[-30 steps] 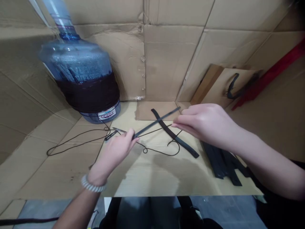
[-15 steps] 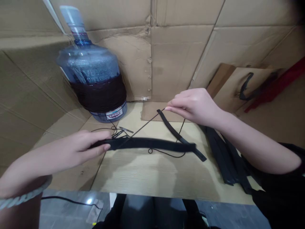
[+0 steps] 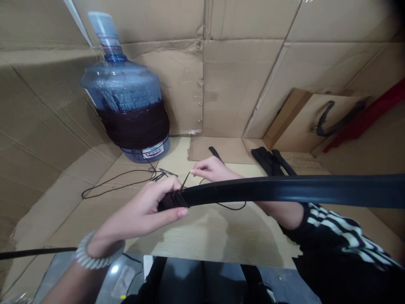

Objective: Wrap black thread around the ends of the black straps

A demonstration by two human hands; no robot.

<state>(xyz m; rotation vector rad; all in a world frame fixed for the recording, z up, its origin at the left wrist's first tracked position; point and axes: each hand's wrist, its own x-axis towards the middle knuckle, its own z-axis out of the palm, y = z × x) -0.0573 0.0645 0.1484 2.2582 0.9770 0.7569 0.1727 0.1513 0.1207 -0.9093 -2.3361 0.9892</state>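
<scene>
Water bottle [image 3: 123,90]: blue, standing at the back left, wrapped round its middle with dark cord.
Black strip [image 3: 268,190]: held above the table [image 3: 202,240], running from the left hand to the right edge, in front of the right forearm.
Left hand [image 3: 147,207]: thumb and fingers apart by the strip's thickness, gripping it at the cord-wound part.
Right hand [image 3: 217,169]: thumb and forefinger pinched together on a taut cord [image 3: 185,180].
Label [image 3: 153,150]: white, low on the bottle; characters too small to read.

It's a makeshift workshop nook — cardboard walls [image 3: 234,84], pale tabletop [image 3: 202,236].
</scene>
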